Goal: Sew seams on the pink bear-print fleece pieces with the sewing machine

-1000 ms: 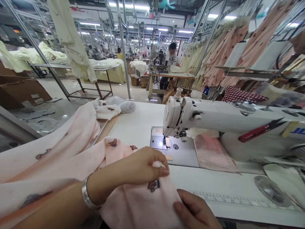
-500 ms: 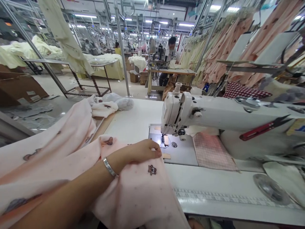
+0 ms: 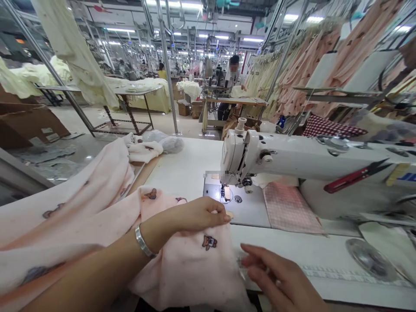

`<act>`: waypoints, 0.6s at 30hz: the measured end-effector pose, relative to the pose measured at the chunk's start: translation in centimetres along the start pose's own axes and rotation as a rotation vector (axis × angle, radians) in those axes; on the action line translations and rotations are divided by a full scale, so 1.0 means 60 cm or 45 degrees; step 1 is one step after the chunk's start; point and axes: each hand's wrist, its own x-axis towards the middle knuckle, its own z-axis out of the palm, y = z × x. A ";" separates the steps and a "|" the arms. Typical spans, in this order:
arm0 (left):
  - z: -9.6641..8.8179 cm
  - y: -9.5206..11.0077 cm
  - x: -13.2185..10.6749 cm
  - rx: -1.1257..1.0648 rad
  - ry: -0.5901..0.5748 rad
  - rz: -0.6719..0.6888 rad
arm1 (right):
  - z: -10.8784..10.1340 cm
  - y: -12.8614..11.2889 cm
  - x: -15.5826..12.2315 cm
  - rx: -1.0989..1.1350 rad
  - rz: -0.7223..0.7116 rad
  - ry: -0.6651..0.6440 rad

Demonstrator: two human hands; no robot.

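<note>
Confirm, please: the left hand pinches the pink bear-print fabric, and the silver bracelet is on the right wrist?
Wrong wrist: in the head view, the silver bracelet is on the wrist of the left hand, not the right hand. The left hand does pinch the pink bear-print fabric.

The head camera looks forward and down, close above the pink fabric (image 3: 191, 271).

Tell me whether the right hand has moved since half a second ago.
Yes: the right hand has risen in the view, from below the ruler markings to overlapping them.
</note>
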 end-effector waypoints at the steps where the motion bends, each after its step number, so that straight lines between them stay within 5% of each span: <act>1: 0.001 0.003 -0.004 -0.009 -0.039 0.016 | 0.007 -0.008 0.016 -0.011 -0.014 -0.005; 4: 0.009 0.012 -0.018 0.079 -0.117 0.076 | 0.036 -0.024 0.053 -0.014 -0.105 -0.061; 9: 0.038 0.022 -0.026 0.711 0.254 0.210 | 0.059 -0.029 0.064 0.418 -0.099 -0.157; 12: 0.046 0.029 -0.028 0.741 0.260 0.167 | 0.055 -0.025 0.062 0.493 -0.081 -0.248; 15: 0.035 0.037 -0.037 0.574 0.172 0.152 | 0.046 -0.021 0.060 0.442 -0.146 -0.247; 18: 0.007 0.038 -0.053 0.786 0.215 0.199 | 0.035 -0.022 0.056 0.242 -0.153 -0.207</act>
